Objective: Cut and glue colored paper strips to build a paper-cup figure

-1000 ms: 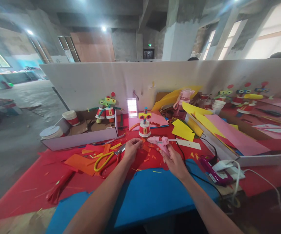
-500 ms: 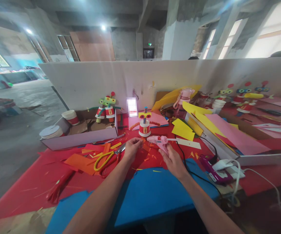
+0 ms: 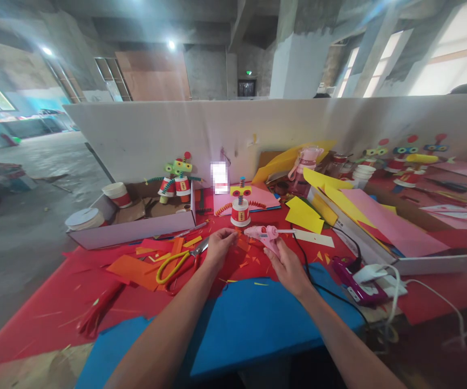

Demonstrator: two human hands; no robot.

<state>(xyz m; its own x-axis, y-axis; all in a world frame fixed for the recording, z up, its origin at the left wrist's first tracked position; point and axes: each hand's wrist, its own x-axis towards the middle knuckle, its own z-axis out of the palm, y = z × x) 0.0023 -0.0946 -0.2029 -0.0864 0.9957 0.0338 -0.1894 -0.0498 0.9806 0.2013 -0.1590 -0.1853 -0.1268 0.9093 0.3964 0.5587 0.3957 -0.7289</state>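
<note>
My right hand (image 3: 285,263) is closed around the handle of a pink hot glue gun (image 3: 264,233), whose nozzle points left. A clear glue stick (image 3: 285,232) sticks out of its back end. My left hand (image 3: 220,247) is pinched just left of the nozzle; whatever its fingertips hold is too small to make out. Right behind both hands stands a paper-cup robot figure (image 3: 240,212) with a yellow head and folded orange paper arms. Scissors (image 3: 176,267) with yellow handles lie beside my left wrist.
Orange paper scraps (image 3: 136,272) lie at left, near a cardboard tray (image 3: 136,233) with cups. Two finished-looking cup figures (image 3: 182,183) stand behind it. At right are yellow paper (image 3: 304,215), a box of coloured sheets (image 3: 423,266) and a purple power strip (image 3: 358,283) with cables.
Almost nothing differs. Both hands and the glue gun hold their places, and the view has shifted only very slightly.
</note>
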